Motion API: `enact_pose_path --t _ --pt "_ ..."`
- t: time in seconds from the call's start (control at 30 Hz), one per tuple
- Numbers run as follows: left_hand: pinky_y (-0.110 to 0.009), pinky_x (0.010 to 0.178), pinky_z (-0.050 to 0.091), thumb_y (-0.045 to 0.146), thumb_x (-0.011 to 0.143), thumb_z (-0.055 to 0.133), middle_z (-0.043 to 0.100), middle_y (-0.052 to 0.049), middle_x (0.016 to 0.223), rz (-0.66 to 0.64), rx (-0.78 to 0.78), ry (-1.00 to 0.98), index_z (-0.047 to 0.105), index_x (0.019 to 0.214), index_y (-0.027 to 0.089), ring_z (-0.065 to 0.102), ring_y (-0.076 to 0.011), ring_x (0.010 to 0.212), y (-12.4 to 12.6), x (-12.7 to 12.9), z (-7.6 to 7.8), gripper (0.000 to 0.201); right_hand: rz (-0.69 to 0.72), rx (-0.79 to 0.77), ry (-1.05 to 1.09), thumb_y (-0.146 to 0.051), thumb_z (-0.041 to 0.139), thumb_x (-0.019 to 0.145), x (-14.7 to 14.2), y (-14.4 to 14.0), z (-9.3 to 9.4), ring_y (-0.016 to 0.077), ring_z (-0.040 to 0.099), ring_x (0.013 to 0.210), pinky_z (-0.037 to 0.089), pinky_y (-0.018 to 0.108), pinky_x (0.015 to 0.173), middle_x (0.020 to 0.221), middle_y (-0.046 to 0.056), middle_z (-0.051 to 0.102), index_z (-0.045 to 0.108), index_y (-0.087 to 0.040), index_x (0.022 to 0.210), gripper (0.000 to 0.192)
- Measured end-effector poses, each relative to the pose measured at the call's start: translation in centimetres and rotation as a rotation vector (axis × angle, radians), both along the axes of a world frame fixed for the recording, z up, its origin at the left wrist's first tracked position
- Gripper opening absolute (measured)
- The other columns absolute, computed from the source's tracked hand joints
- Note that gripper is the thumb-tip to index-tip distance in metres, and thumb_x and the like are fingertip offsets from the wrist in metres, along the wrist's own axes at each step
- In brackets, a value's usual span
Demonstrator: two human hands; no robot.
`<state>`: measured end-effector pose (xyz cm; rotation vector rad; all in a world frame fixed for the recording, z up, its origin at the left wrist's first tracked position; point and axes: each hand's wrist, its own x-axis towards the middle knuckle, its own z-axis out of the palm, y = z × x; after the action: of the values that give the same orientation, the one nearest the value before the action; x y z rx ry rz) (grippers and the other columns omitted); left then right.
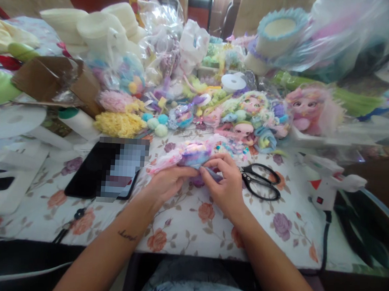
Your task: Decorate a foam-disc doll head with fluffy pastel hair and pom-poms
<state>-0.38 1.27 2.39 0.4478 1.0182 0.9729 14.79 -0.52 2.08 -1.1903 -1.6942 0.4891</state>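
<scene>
Both hands, the left hand and right hand, have their fingers closed on a pastel hair ornament just above the counter. The ornament looks partly assembled; scissors and glue gun lie idle to the right.

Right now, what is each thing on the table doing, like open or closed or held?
Pastel fluffy craft piece: held in both hands above the tablecloth.
Left hand: gripping the piece's left end.
Right hand: pinching its right end.
Scissors: lying flat, blades closed, untouched.
Glue gun: resting on its side, cord attached.
Phone: lying flat, screen up.
White ribbon roll: lying flat among the craft bits.
</scene>
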Motion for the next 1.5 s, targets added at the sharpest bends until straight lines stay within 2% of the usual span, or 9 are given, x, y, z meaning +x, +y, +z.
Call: enact_pose_path --t 0.2,0.5,0.7,1.0,1.13,1.4,1.5 --pt "-0.025 0.076 0.054 -0.004 0.061 0.068 0.071 -0.003 0.068 -0.012 -0.015 0.003 0.076 0.069 0.012 0.065 -0.0136 0.068 -0.13 0.19 0.57 0.019 0.021 -0.058 0.061 -0.018 0.065 0.082 0.11 0.17 0.11 0.0163 0.057 0.077 0.049 0.030 0.069 0.084 0.002 0.057 0.062 -0.021 0.073 0.010" --pt "-0.024 0.080 0.055 0.001 0.068 0.074 0.075 -0.005 0.077 -0.074 0.004 -0.120 0.076 0.074 0.010 0.068 -0.0133 0.073 -0.13 -0.36 0.21 0.011 0.017 -0.073 0.116 -0.017 0.066 0.081 0.14 0.11 0.30 0.0160 0.056 0.076 0.047 0.029 0.066 0.081 0.001 0.055 0.062 -0.021 0.071 0.011" --pt "-0.023 0.082 0.054 0.003 0.062 0.080 0.077 -0.004 0.079 -0.129 0.005 -0.086 0.077 0.075 0.011 0.069 -0.0136 0.077 -0.07 -0.37 0.13 0.015 0.044 -0.080 0.135 -0.018 0.065 0.082 0.24 0.12 0.35 0.0161 0.055 0.076 0.046 0.030 0.067 0.079 0.001 0.054 0.061 -0.020 0.071 0.012" --pt "-0.024 0.082 0.054 -0.002 0.066 0.076 0.077 -0.004 0.080 -0.073 -0.003 -0.139 0.078 0.076 0.011 0.069 -0.0125 0.076 -0.18 -0.32 -0.02 0.016 0.063 -0.122 0.179 -0.017 0.066 0.082 0.24 0.17 0.37 0.0157 0.055 0.075 0.045 0.030 0.068 0.079 0.000 0.054 0.059 -0.020 0.071 0.014" --pt "-0.022 0.080 0.054 0.001 0.067 0.077 0.077 -0.003 0.079 -0.081 0.007 -0.143 0.078 0.078 0.011 0.069 -0.0122 0.076 -0.14 -0.24 0.03 0.015 0.067 -0.130 0.196 -0.017 0.066 0.082 0.31 0.15 0.47 0.0148 0.053 0.073 0.044 0.029 0.066 0.077 -0.001 0.053 0.059 -0.020 0.070 0.014" --pt "-0.027 0.089 0.052 0.002 0.065 0.080 0.079 -0.005 0.083 -0.112 0.021 -0.112 0.079 0.080 0.012 0.071 -0.0163 0.083 -0.20 -0.60 -0.30 0.018 0.080 -0.122 0.207 -0.016 0.069 0.081 0.45 0.25 0.62 0.0142 0.054 0.074 0.043 0.028 0.065 0.077 -0.001 0.055 0.060 -0.020 0.070 0.015" --pt "-0.026 0.088 0.053 0.004 0.064 0.080 0.079 -0.005 0.084 -0.132 0.051 -0.129 0.079 0.079 0.012 0.070 -0.0156 0.082 -0.23 -0.60 -0.23 0.016 0.087 -0.119 0.198 -0.016 0.070 0.081 0.54 0.23 0.68 0.0138 0.054 0.073 0.043 0.028 0.065 0.077 -0.001 0.055 0.060 -0.020 0.070 0.015"
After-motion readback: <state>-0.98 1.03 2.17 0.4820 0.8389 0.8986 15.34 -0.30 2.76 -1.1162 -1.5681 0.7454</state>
